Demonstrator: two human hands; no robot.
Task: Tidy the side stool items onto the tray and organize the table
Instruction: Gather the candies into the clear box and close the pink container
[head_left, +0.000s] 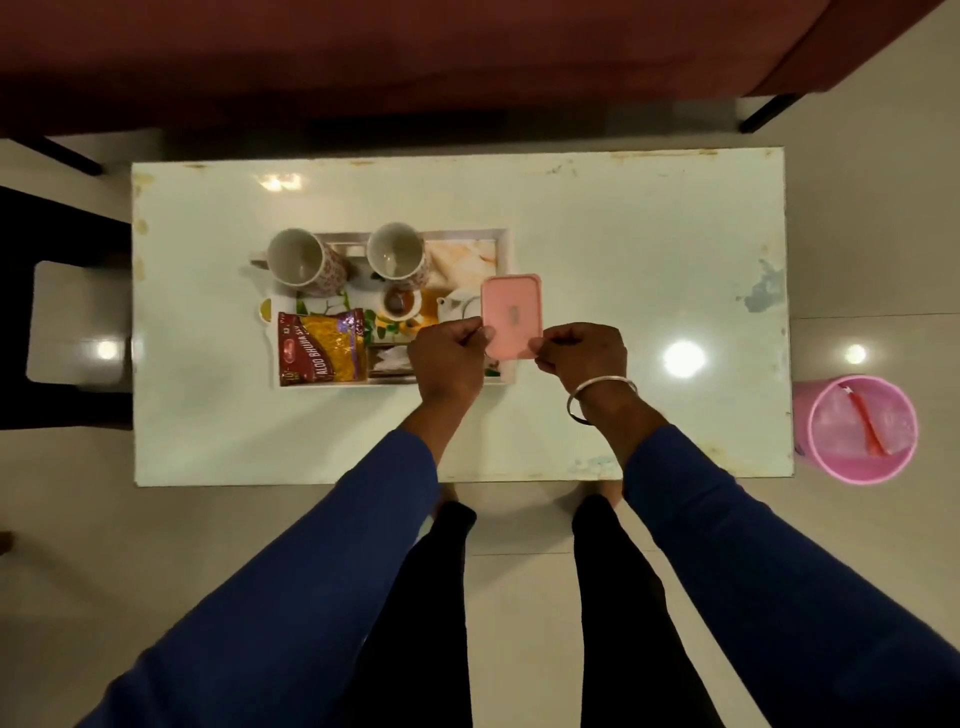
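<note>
A pink rectangular box (511, 316) with a lid hovers over the right end of the tray (501, 239). My left hand (448, 358) pinches its near left corner and my right hand (582, 353) pinches its near right corner. The tray lies on the white table (649, 249) and holds two patterned mugs (304, 260) (397, 254), a small cup of dark liquid (399, 302), a white teapot-like piece (457, 306) partly hidden by the box, and a red and yellow snack packet (322, 347).
A pink bin (860, 428) with a red strip inside stands on the floor right of the table. A dark stool (72, 312) sits at the left. A maroon sofa (415, 62) runs along the far side. My legs stand at the table's near edge.
</note>
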